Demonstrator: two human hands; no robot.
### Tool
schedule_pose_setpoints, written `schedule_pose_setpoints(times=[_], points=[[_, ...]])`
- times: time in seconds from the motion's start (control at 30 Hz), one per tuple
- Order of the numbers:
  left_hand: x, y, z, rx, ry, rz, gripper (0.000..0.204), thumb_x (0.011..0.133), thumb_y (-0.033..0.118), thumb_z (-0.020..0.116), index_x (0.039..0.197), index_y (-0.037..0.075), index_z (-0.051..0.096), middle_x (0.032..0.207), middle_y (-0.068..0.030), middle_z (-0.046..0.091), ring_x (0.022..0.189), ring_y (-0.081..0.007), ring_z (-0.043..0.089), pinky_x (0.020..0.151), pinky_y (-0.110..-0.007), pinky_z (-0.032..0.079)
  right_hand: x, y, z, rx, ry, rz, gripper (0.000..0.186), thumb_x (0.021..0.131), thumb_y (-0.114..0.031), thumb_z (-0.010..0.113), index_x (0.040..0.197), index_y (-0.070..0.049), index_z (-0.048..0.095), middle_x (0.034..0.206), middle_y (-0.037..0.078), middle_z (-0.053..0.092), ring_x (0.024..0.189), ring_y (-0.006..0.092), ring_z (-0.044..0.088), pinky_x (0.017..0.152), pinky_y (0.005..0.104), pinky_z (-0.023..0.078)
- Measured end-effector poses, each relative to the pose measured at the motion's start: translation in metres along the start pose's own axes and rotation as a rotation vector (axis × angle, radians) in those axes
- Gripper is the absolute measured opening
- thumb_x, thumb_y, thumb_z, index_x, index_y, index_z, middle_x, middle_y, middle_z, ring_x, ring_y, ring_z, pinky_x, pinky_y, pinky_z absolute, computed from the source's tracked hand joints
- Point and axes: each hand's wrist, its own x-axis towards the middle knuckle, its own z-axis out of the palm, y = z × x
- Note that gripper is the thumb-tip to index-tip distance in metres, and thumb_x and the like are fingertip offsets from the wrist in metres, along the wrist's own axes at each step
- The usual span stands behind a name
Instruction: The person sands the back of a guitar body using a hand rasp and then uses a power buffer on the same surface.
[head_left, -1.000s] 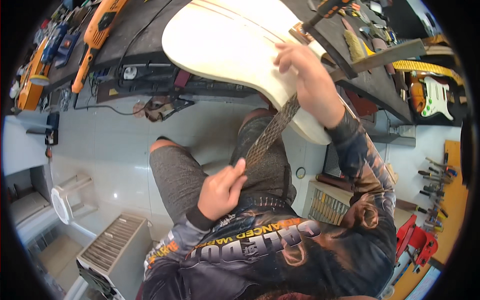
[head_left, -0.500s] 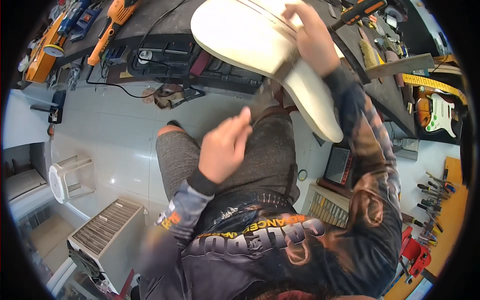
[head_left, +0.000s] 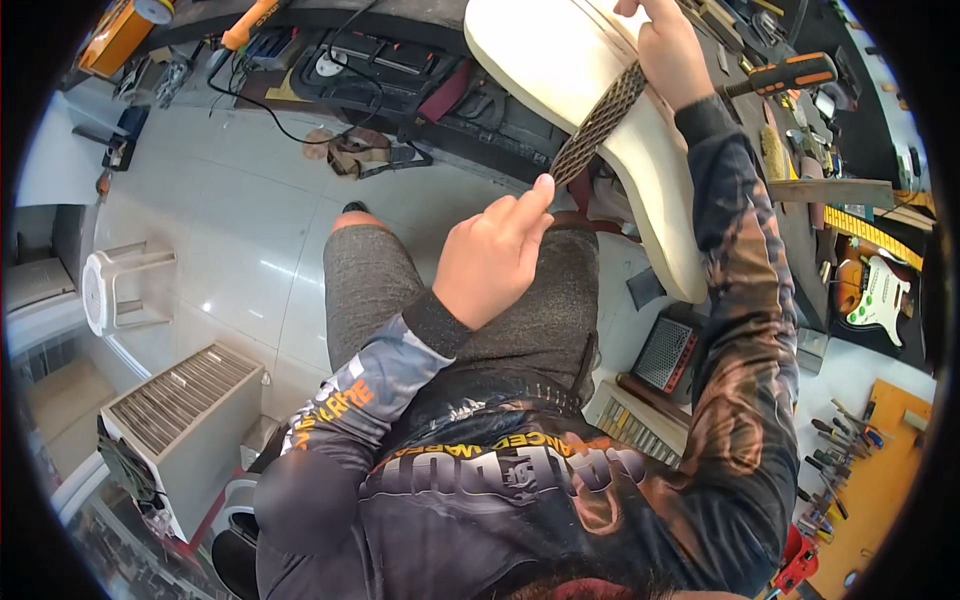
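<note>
A saw rasp (head_left: 603, 120) with a dark lattice blade lies slantwise across the edge of a pale, guitar-shaped wooden body (head_left: 540, 55). My left hand (head_left: 492, 255) has its fingers closed on the rasp's near end, at the waist of the body. At the far end my right hand (head_left: 674, 52) is closed around the rasp; the grip itself is hidden by the hand. The wooden body overhangs the bench edge, with its narrow curved part reaching down beside my right sleeve.
The dark workbench (head_left: 400, 18) runs across the top, with an orange power tool (head_left: 240, 28) at left. A clamp handle (head_left: 790, 75) rises at right, near an electric guitar (head_left: 875, 290). A white stool (head_left: 125, 290) and a slatted box (head_left: 185, 410) stand on the floor at left.
The rasp, blurred by motion before, now shows clearly against the wood. Both hands have shifted up and right in the view, and the whole scene has turned a little with my head.
</note>
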Motion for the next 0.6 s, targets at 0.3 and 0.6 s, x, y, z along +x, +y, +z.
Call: schedule_pose_setpoints(times=[0.3, 0.6], points=[[-0.021, -0.004, -0.015, 0.07, -0.058, 0.008, 0.045, 0.102, 0.006, 0.074, 0.146, 0.005, 0.067, 0.095, -0.0158, 0.072, 0.08, -0.0388, 0.072, 0.068, -0.047, 0.058, -0.025, 0.006, -0.002, 0.034, -0.06, -0.121, 0.032, 0.082, 0.016, 0.043, 0.104, -0.001, 0.06, 0.104, 0.016, 0.062, 0.102, 0.0372, 0.061, 0.096, 0.0396, 0.05], [-0.064, 0.018, -0.014, 0.084, -0.133, 0.015, 0.053, 0.099, 0.005, 0.078, 0.15, 0.004, 0.065, 0.09, -0.0152, 0.067, 0.078, -0.0361, 0.071, 0.068, -0.048, 0.057, -0.062, -0.003, 0.001, 0.129, -0.114, -0.02, 0.027, 0.088, 0.014, 0.042, 0.105, -0.001, 0.058, 0.099, 0.016, 0.06, 0.1, 0.0351, 0.063, 0.099, 0.0389, 0.051]])
